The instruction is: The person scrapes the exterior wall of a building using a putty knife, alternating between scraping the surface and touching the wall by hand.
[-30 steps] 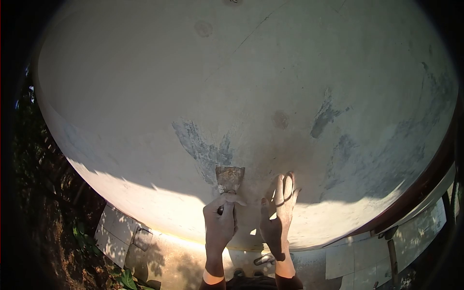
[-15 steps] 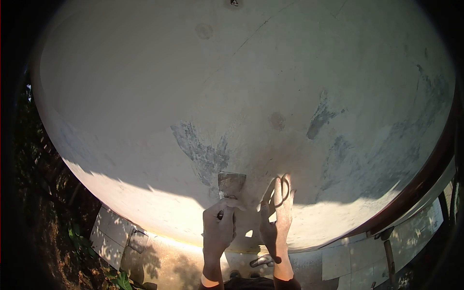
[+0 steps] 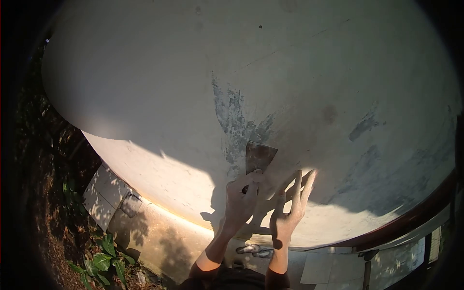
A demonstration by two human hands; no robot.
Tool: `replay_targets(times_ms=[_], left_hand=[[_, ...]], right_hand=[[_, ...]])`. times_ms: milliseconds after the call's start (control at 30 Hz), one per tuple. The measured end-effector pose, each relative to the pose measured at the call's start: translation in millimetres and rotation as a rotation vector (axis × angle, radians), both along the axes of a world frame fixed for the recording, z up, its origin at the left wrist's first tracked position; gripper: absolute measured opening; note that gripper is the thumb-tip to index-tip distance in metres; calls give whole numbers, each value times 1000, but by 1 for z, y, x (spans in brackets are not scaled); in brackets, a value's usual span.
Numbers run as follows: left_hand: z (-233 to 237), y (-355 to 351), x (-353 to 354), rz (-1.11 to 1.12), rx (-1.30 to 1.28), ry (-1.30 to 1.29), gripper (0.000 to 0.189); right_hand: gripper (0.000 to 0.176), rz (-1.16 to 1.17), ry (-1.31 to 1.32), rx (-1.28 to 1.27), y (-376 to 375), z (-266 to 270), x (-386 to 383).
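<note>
A broad metal scraper [image 3: 261, 157] is held blade up against a pale wall [image 3: 169, 87]. My left hand [image 3: 240, 200] is wrapped round its handle. Just right of it, my right hand [image 3: 292, 208] has its fingers spread and pointing up, close to or on the wall, in partial sunlight; it holds nothing. Grey scraped patches [image 3: 234, 111] lie above the blade, and a smaller grey patch [image 3: 363, 124] is farther right. A brownish stain marks the wall above my right hand.
Green leafy plants [image 3: 102, 261] grow at the lower left beside paving tiles [image 3: 104, 191]. A dark red band [image 3: 396, 227] edges the wall at the lower right. Grey looped objects [image 3: 254, 250] lie on the ground below my hands.
The view has shifted, so the grey patches sit farther right. Both hands and the scraper appear farther right, the scraper also higher in view. The fingers of my right hand have spread wider.
</note>
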State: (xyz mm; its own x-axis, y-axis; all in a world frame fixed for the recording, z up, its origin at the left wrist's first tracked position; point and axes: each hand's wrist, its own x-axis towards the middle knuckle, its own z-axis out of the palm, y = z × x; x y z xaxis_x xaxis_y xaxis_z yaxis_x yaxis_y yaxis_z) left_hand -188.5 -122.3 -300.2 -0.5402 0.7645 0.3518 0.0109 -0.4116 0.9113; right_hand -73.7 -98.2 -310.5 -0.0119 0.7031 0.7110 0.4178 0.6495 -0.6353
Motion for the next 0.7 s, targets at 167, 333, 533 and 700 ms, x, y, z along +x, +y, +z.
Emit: replay_targets(times_ms=[167, 333, 533, 700], left_hand=[[-7, -6, -10, -126, -56, 6, 22], [-86, -15, -17, -126, -211, -46, 20], [-2, -1, -13, -69, -12, 111, 23], [-66, 4, -4, 8, -42, 63, 25]], right_hand=[[76, 10, 74, -13, 2, -5, 0], [64, -46, -10, 18, 3, -3, 0], [64, -23, 40, 26, 3, -6, -8], [75, -77, 19, 25, 3, -7, -12]])
